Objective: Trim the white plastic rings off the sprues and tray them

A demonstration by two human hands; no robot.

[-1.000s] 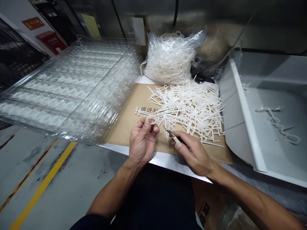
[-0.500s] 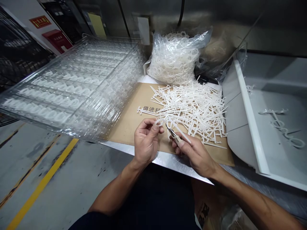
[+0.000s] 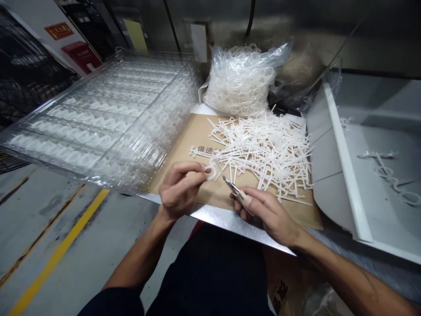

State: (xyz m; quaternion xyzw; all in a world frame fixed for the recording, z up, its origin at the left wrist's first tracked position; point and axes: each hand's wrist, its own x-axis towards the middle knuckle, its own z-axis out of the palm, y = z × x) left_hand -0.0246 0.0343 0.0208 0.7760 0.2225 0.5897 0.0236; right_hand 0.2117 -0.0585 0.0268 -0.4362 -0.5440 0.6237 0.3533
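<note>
My left hand (image 3: 179, 188) is closed in a pinch on a small white plastic ring (image 3: 212, 169), held just above a brown cardboard sheet (image 3: 184, 153). My right hand (image 3: 266, 213) grips small cutting pliers (image 3: 234, 190), whose metal tips point up and left toward the ring, a short gap away. Just beyond both hands lies a heap of white plastic sprue sticks (image 3: 266, 151) on the cardboard.
A stack of clear blister trays (image 3: 98, 118) fills the left. A clear bag of white rings (image 3: 241, 81) stands behind the heap. A grey bin (image 3: 342, 158) with a few sprues is at right. The metal table edge (image 3: 217, 219) runs under my hands; a floor with a yellow line lies below.
My left hand has shifted left and turned, still pinching the ring. The pliers' tips, which met the part half a second ago, now sit slightly apart from it. The right hand dropped a little.
</note>
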